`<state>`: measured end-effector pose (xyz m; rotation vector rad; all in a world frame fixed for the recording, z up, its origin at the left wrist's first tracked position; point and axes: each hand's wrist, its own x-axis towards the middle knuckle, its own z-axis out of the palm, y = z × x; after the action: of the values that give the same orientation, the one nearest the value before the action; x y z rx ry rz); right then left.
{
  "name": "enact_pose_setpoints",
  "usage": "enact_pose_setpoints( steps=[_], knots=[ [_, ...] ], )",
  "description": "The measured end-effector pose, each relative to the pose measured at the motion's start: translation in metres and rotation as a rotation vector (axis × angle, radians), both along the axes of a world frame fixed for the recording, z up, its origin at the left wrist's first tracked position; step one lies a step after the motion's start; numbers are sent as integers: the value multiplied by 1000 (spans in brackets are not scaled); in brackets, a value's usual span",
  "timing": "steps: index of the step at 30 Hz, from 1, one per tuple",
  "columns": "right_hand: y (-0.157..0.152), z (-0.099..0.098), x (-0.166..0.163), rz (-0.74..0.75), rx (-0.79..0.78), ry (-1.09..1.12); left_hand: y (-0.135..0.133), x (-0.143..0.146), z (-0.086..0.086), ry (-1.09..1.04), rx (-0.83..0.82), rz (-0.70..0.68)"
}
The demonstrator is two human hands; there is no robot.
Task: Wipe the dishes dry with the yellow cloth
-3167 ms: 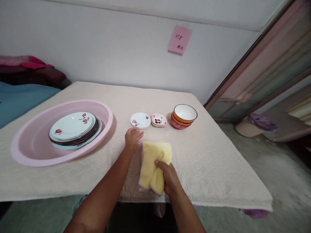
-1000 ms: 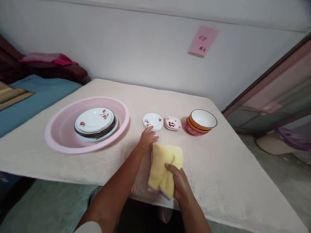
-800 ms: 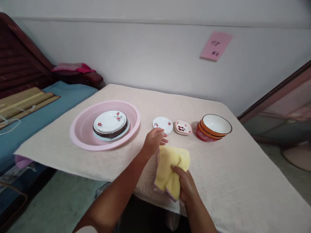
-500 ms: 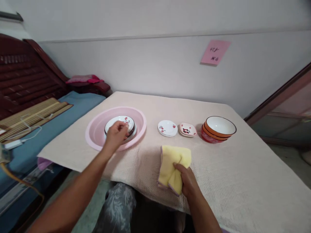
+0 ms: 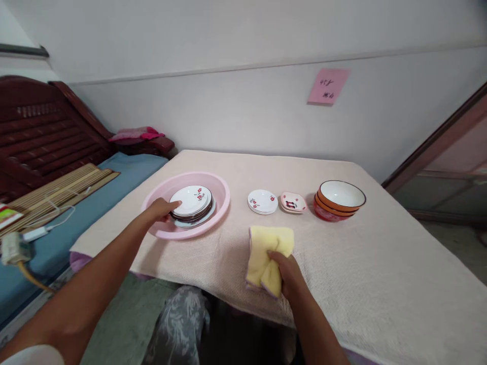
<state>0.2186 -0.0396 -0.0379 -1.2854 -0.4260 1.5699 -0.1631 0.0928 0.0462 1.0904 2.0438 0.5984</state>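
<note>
My left hand (image 5: pixel 162 209) reaches over the rim of a pink plastic basin (image 5: pixel 224 203), its fingers extended just left of a stack of white plates (image 5: pixel 190 198) with red flowers and dark undersides. The plates stand inside the basin. My right hand (image 5: pixel 285 271) grips a folded yellow towel (image 5: pixel 264 256) with a purple edge, pressing it on the cloth-covered table (image 5: pixel 361 263). Beyond the towel are a small stack of flowered white saucers (image 5: pixel 262 202), a square patterned dish (image 5: pixel 292 203) and nested orange-and-red bowls (image 5: pixel 340 196).
A cream cloth covers the table. To the left stand a bed with a blue sheet (image 5: pixel 140 170), a bamboo mat (image 5: pixel 61 187) and a dark red wooden headboard (image 5: pixel 41 121). A framed glass panel (image 5: pixel 437 152) leans at the right. A pink note (image 5: pixel 327 86) is stuck to the wall.
My left hand has moved left from beside the saucers, over the plates, to the basin's left side. My view has swung left. My right hand still grips the towel.
</note>
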Motion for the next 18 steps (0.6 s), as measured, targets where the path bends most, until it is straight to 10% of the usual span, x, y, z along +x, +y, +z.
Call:
enact_pose_setpoints(
  steps=[18],
  knots=[
    [1,-3,-7,2,68,0,5,-10,19,275,45,-18]
  ],
)
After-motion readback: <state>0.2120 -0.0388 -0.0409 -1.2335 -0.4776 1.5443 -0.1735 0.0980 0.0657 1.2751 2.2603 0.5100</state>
